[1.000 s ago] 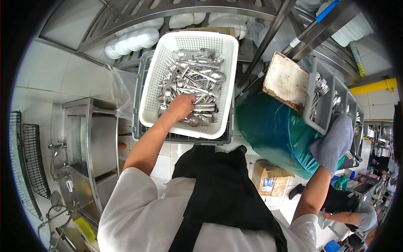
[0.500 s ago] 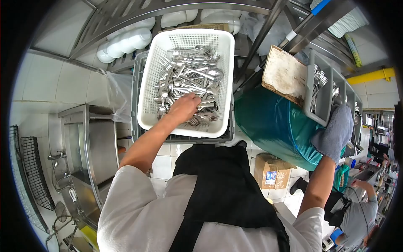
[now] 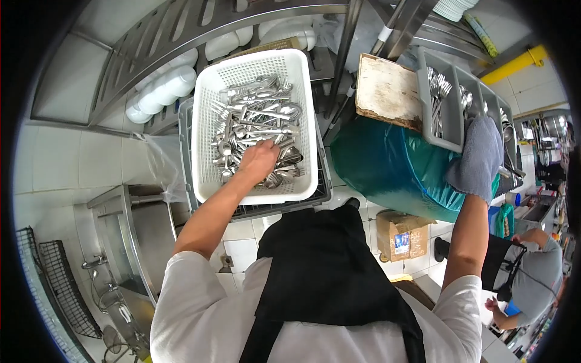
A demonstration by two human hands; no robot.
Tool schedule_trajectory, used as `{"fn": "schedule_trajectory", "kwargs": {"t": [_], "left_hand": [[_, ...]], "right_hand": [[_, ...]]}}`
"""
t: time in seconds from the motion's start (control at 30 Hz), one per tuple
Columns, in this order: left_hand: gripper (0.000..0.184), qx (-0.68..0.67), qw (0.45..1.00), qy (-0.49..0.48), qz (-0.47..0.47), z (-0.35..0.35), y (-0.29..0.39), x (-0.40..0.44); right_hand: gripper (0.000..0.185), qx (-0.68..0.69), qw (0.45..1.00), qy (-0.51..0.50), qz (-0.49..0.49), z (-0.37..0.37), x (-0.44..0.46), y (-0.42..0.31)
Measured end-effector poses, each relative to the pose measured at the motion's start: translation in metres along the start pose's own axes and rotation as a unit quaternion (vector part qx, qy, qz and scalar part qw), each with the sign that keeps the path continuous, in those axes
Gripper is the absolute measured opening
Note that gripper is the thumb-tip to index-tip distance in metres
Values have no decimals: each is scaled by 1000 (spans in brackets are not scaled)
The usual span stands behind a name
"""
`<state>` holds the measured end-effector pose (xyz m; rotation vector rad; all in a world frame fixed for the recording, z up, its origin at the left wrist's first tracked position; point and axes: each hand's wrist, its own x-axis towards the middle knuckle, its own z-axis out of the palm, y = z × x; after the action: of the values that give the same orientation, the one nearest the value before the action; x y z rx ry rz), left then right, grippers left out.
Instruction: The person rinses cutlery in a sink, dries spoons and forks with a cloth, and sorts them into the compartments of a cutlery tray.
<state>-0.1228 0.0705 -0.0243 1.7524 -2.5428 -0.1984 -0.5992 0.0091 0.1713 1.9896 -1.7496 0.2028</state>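
My left hand (image 3: 259,161) reaches into a white plastic basket (image 3: 307,121) heaped with metal forks and spoons (image 3: 260,115). Its fingers are curled together around cutlery near the basket's lower middle; the exact pieces are partly hidden. A grey cloth (image 3: 475,158) covers my right hand, so its fingers cannot be seen. That cloth rests against the front of a grey compartment tray (image 3: 451,144), whose sections hold forks (image 3: 437,91) and spoons (image 3: 465,100).
The basket sits on a dark crate (image 3: 187,145). A worn board (image 3: 387,91) lies beside the tray, above a green-bagged bin (image 3: 387,169). White bowls (image 3: 163,91) line a metal shelf (image 3: 242,23). A cardboard box (image 3: 402,236) is on the floor; another person (image 3: 535,272) stands at right.
The view has shifted, moving the basket and tray left in the picture. My left hand remains among the cutlery, and the cloth-covered right hand remains at the tray. The other person has changed posture.
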Motion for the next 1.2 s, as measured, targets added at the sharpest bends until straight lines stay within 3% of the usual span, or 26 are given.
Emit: {"fn": "schedule_trajectory", "kwargs": {"t": [0.17, 0.27, 0.4, 0.53, 0.6, 0.63, 0.67, 0.7, 0.73, 0.8, 0.83, 0.9, 0.97, 1.0, 1.03, 1.1, 1.13, 1.2], "left_hand": [[7, -11, 998, 67, -12, 7, -4, 3], [6, -19, 997, 74, -23, 9, -7, 1], [7, -43, 995, 67, -60, 1, -15, -3], [10, -166, 966, 155, -126, -37, -23, -23], [12, -306, 895, 190, -263, -89, -32, -53], [14, -368, 855, 217, -292, -105, -45, -72], [16, -428, 809, 248, -319, -121, -56, -93], [15, -450, 776, 267, -351, -148, -59, -114], [16, -480, 754, 284, -346, -170, -66, -139], [18, -500, 711, 318, -378, -206, -66, -192], [16, -550, 682, 320, -360, -211, -65, -224], [14, -595, 646, 328, -348, -205, -75, -289], [16, -784, 449, 336, -268, -127, -97, -365], [26, -697, 510, 298, -407, -65, -105, -402], [26, -695, 510, 303, -407, -44, -99, -409], [41, -435, 704, 158, -538, -4, -81, -400], [50, -279, 765, 68, -577, 10, -65, -401], [68, 49, 798, -125, -588, 28, -20, -415]], "right_hand": [[23, 4, 1000, 20, 0, 14, -1, 11], [31, -11, 998, -2, 63, 19, 3, 10], [34, -21, 999, -42, 18, -19, 2, -10], [38, -46, 997, -49, -37, -19, -1, -10], [35, -80, 995, -15, -50, 20, -3, 11], [43, -71, 994, 30, -84, 37, -6, 25], [46, -5, 998, 7, -69, 9, -1, -1], [45, -24, 997, -27, -68, -4, 2, -14], [45, -3, 995, -90, -41, -11, 5, -17], [29, 52, 996, -36, -58, -23, 2, -38], [39, 16, 995, -75, -63, -15, 3, -28], [44, 25, 994, -53, -94, -22, -1, -37], [49, 32, 992, -33, -115, -31, -3, -49], [52, 44, 993, -39, -99, -35, -3, -54], [56, 53, 995, -44, -78, -36, -2, -57], [56, 61, 996, -46, -54, -24, 7, -50], [55, 70, 995, -63, -35, -14, 6, -43], [55, 79, 991, -107, -14, -1, 1, -23]]}}
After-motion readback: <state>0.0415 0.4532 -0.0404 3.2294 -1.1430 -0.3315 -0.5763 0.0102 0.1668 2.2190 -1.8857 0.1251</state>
